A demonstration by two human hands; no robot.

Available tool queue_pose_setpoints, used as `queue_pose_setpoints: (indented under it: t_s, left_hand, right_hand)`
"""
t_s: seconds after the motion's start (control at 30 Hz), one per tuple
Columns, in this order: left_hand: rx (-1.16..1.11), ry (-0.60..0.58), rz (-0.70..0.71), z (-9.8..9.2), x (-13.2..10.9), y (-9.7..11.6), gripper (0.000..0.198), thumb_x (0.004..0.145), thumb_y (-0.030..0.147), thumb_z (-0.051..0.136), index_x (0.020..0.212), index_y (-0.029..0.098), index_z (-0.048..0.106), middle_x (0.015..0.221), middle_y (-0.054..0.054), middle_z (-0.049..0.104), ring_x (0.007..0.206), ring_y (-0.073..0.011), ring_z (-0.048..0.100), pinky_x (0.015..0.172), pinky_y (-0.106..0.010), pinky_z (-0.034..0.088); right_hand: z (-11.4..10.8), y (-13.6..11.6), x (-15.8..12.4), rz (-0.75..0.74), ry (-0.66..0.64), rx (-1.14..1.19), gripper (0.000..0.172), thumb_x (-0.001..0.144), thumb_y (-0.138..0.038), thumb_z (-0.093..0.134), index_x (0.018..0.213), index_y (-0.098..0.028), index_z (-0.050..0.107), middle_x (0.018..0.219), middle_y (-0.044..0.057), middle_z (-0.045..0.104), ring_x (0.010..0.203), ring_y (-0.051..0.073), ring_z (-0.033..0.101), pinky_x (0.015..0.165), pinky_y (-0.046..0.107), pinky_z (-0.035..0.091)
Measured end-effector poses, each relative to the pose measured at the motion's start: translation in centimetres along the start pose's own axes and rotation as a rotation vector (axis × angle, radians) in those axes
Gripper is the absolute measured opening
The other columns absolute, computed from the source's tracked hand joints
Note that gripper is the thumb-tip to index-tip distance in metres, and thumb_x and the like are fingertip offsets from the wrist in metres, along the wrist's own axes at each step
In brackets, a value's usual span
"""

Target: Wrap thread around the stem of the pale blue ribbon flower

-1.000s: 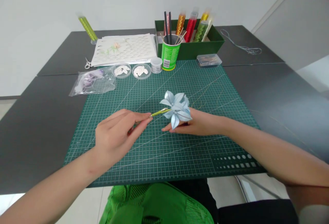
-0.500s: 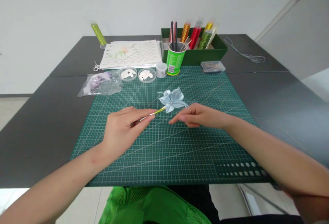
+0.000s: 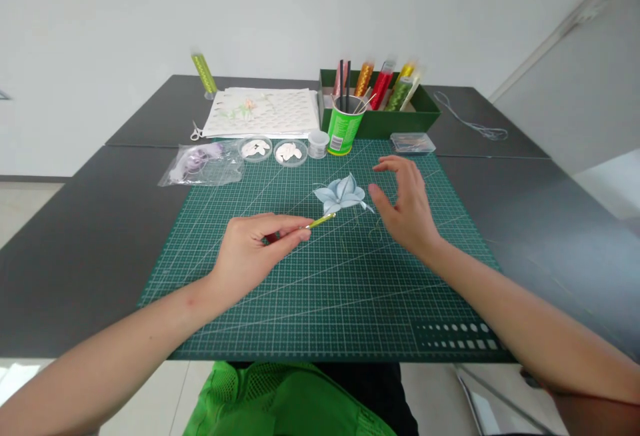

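My left hand [image 3: 253, 244] pinches the stem [image 3: 321, 221] of a pale blue artificial flower between thumb and fingers. The stem is wrapped in shiny yellow-green, and its lower end is hidden in the hand. At its upper end the pale blue petals [image 3: 344, 192] fan out above the mat, with a small pale blue piece hanging at the right. Just right of the flower, my right hand [image 3: 409, 206] is raised with thumb and fingers apart and nothing between them. A fine, thin thread [image 3: 376, 229] shows faintly below the flower.
A green cutting mat [image 3: 320, 303] covers the table's middle. Behind it stand a green cup [image 3: 343, 131] with sticks and a dark green box [image 3: 395, 123] of thread spools. Nearby are dishes of white petals [image 3: 289, 152], a plastic bag [image 3: 210, 163], printed sheets [image 3: 295, 113] and scissors [image 3: 196, 132].
My right hand has lifted away from beside the flower, its fingers spreading. The flower has turned from facing me to showing its side. The stem has shifted slightly right with my left hand.
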State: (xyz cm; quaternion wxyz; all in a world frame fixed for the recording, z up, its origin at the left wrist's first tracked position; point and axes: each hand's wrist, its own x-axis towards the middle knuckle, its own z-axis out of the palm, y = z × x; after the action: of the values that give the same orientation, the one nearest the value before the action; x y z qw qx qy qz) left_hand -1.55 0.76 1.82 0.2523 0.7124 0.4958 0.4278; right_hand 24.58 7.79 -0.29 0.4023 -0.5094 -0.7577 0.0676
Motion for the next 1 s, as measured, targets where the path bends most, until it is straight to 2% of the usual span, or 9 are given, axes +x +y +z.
queue_pose_setpoints:
  t_s: [0.07, 0.17, 0.23, 0.3, 0.4, 0.53, 0.63, 0.8, 1.0]
  left_hand:
    - [-0.003, -0.002, 0.008, 0.1, -0.1, 0.0, 0.012, 0.085, 0.029, 0.076, 0.094, 0.024, 0.082, 0.075, 0.000, 0.078, 0.058, -0.0122, 0.066, 0.052, -0.021, 0.050]
    - [0.007, 0.001, 0.023, 0.3, -0.1, -0.1, 0.012, 0.086, 0.028, 0.075, 0.095, 0.024, 0.082, 0.076, 0.000, 0.079, 0.057, -0.0115, 0.065, 0.052, -0.021, 0.049]
    - [0.007, 0.003, 0.034, 0.3, -0.2, -0.1, 0.011, 0.086, 0.026, 0.075, 0.094, 0.024, 0.082, 0.076, 0.000, 0.079, 0.056, -0.0107, 0.064, 0.052, -0.021, 0.048]
    - [-0.001, 0.008, 0.038, 0.2, -0.2, 0.0, 0.011, 0.086, 0.025, 0.075, 0.095, 0.024, 0.082, 0.075, 0.001, 0.078, 0.055, -0.0100, 0.063, 0.051, -0.020, 0.048]
    - [-0.017, 0.016, 0.032, 0.2, -0.2, 0.2, 0.013, 0.086, 0.022, 0.075, 0.097, 0.024, 0.082, 0.076, 0.002, 0.078, 0.056, -0.0096, 0.063, 0.052, -0.019, 0.048]
    - [-0.032, 0.011, 0.008, 0.2, -0.4, 0.3, 0.011, 0.086, 0.024, 0.075, 0.096, 0.024, 0.081, 0.072, 0.003, 0.077, 0.057, -0.0099, 0.065, 0.053, -0.019, 0.049]
    - [-0.083, -0.002, -0.055, 0.3, -0.5, 0.3, 0.012, 0.086, 0.028, 0.076, 0.096, 0.022, 0.080, 0.071, 0.002, 0.076, 0.055, -0.0096, 0.065, 0.050, -0.018, 0.047]
    - [-0.113, 0.007, -0.103, 0.5, -0.6, 0.3, 0.006, 0.084, 0.025, 0.077, 0.088, 0.020, 0.076, 0.070, 0.004, 0.075, 0.058, -0.0086, 0.066, 0.050, -0.015, 0.047]
    - [0.084, 0.014, 0.073, 0.5, -0.7, -0.5, 0.002, 0.088, 0.023, 0.075, 0.088, 0.021, 0.075, 0.077, 0.005, 0.076, 0.060, -0.0074, 0.065, 0.054, -0.016, 0.047]
  right_hand:
    - [0.3, -1.4, -0.9, -0.097, -0.091, 0.130, 0.035, 0.096, -0.030, 0.051, 0.130, -0.022, 0.053, 0.142, 0.015, 0.053, 0.137, 0.031, 0.045, 0.116, 0.055, 0.032]
    - [0.8, -3.6, -2.3, -0.119, -0.404, 0.526, 0.037, 0.101, -0.032, 0.048, 0.138, -0.026, 0.051, 0.141, 0.011, 0.057, 0.134, 0.024, 0.051, 0.114, 0.047, 0.041]
    - [1.1, -4.9, -3.3, -0.049, -0.578, 0.788, 0.037, 0.103, -0.035, 0.045, 0.139, -0.026, 0.052, 0.127, 0.009, 0.065, 0.112, 0.019, 0.065, 0.099, 0.039, 0.054]
    - [1.3, -5.8, -4.1, 0.027, -0.636, 0.874, 0.040, 0.104, -0.037, 0.045, 0.141, -0.025, 0.050, 0.098, 0.004, 0.070, 0.074, 0.012, 0.066, 0.069, 0.028, 0.057]
    - [1.2, -6.3, -4.7, 0.010, -0.573, 0.646, 0.035, 0.104, -0.033, 0.046, 0.135, -0.021, 0.057, 0.068, -0.004, 0.062, 0.048, 0.008, 0.047, 0.049, 0.022, 0.042]
    - [1.0, -5.5, -5.0, -0.301, -0.456, 0.150, 0.032, 0.105, -0.021, 0.038, 0.122, -0.017, 0.064, 0.085, 0.005, 0.074, 0.060, 0.011, 0.060, 0.053, 0.025, 0.044]
    - [1.2, -4.8, -5.0, -0.558, -0.363, -0.121, 0.033, 0.100, -0.009, 0.038, 0.122, -0.013, 0.062, 0.076, 0.003, 0.072, 0.057, 0.011, 0.060, 0.047, 0.026, 0.039]
    - [0.5, -5.5, -4.9, -0.776, -0.203, -0.216, 0.025, 0.098, -0.005, 0.043, 0.118, -0.006, 0.059, 0.064, -0.003, 0.061, 0.049, 0.010, 0.052, 0.043, 0.027, 0.035]
    - [-1.0, -6.5, -4.6, -0.828, -0.173, -0.092, 0.019, 0.097, -0.007, 0.049, 0.112, -0.006, 0.060, 0.063, -0.004, 0.061, 0.050, 0.010, 0.054, 0.045, 0.028, 0.037]
